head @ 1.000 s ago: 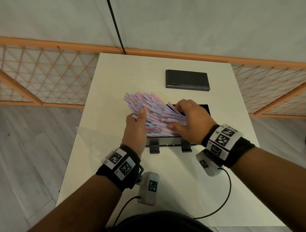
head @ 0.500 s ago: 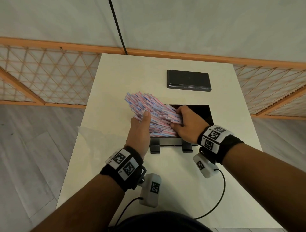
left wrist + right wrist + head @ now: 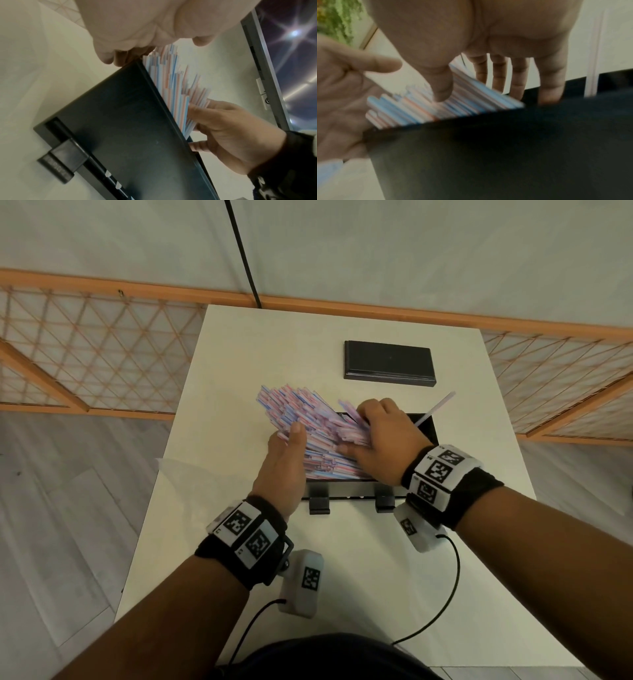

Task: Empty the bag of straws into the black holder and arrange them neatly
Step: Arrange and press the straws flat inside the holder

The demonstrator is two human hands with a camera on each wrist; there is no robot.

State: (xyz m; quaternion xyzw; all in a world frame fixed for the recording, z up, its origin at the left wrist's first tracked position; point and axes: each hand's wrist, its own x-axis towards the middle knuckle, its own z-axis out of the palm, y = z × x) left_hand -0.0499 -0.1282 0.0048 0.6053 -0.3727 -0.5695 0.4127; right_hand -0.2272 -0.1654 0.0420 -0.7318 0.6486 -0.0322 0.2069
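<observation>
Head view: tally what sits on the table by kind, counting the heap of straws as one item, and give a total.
Black holder: 1
Flat black slab: 1
Straw pile: 1 (straws too many to count)
Stray straw: 1
Clear bag: 1
Total: 5

white table [image 3: 342, 559] | black holder [image 3: 428, 426] centre | black lid [image 3: 388, 363] far side
</observation>
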